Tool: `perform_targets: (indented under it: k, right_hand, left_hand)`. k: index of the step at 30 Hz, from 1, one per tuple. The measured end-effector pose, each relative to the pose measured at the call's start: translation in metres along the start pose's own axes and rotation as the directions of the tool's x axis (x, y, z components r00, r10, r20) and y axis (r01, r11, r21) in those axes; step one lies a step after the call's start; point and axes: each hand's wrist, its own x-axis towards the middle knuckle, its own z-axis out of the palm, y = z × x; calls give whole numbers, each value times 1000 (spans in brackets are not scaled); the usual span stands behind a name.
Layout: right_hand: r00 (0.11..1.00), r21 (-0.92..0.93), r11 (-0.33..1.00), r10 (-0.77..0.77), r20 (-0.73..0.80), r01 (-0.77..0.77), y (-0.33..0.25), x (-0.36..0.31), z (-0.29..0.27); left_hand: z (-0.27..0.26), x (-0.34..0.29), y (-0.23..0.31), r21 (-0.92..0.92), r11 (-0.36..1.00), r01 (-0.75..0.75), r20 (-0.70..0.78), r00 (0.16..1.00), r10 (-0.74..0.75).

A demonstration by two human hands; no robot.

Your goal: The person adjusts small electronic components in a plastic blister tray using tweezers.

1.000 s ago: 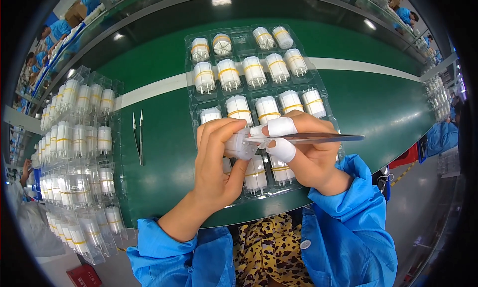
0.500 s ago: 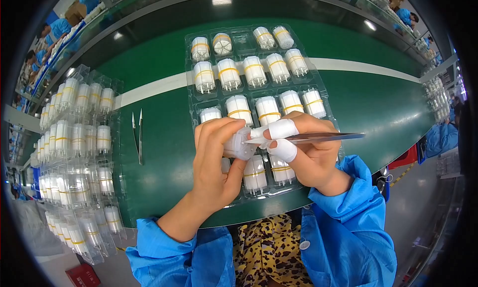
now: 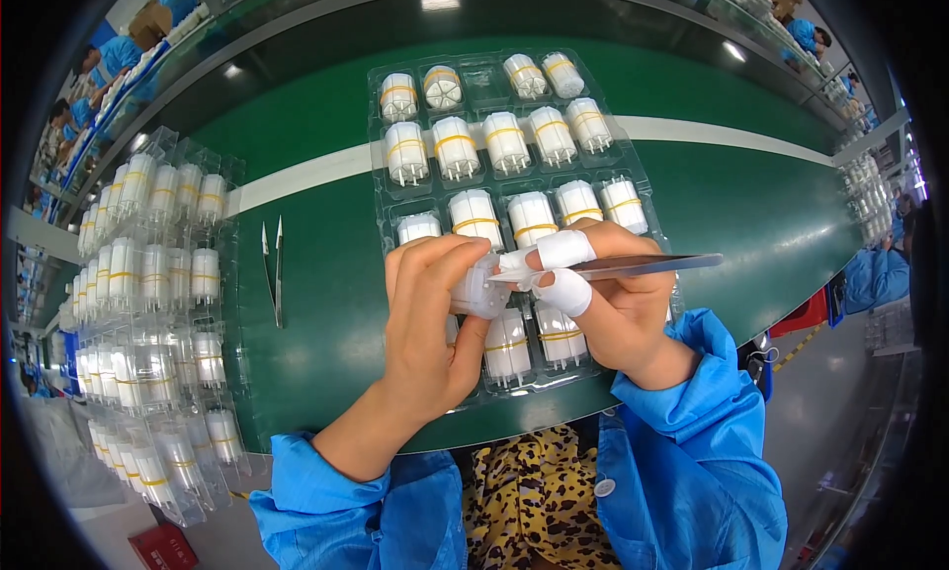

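Observation:
Between the thumb and fingers of my left hand (image 3: 427,323) is a whitish translucent cylindrical part (image 3: 478,287), held above the near half of the tray. My right hand (image 3: 618,293), with white wraps on its thumb and a finger, pinches a pair of metal tweezers (image 3: 647,265). Their tips meet the end of the cylindrical part that faces my right hand; what they touch there is too small to make out. Under both hands lies a clear plastic tray (image 3: 380,160) with rows of white cylinders (image 3: 456,147), each bound by a yellow band. My hands partly hide its nearer rows.
A second pair of tweezers (image 3: 274,273) lies on the green table (image 3: 321,372) left of the tray. Stacked clear trays of banded white cylinders (image 3: 148,273) stand at the left edge. A white stripe (image 3: 306,175) crosses the table. Co-workers in blue (image 3: 117,58) are in the background.
The tweezers and the fingers of my right hand have shifted very slightly at the end of the cylindrical part. My left hand keeps its hold.

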Motion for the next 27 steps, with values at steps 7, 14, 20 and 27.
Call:
perform_targets:
  k: [7,14,20,27]
  right_hand:
    - [998,72,996,44,-33,-42,-1,0,4]
    - [999,79,996,39,-18,-37,0,0,1]
    - [1000,34,999,21,-17,-20,-2,2,0]
    - [999,-148,988,-31,15,32,-8,3,-2]
  left_hand:
    - [-1,0,1,51,998,-32,-8,999,32]
    - [-3,0,0,28,1000,-4,15,1000,3]
    - [0,-4,-6,-158,984,78,75,995,-67]
    - [3,-2,-6,-206,977,47,42,998,-39]
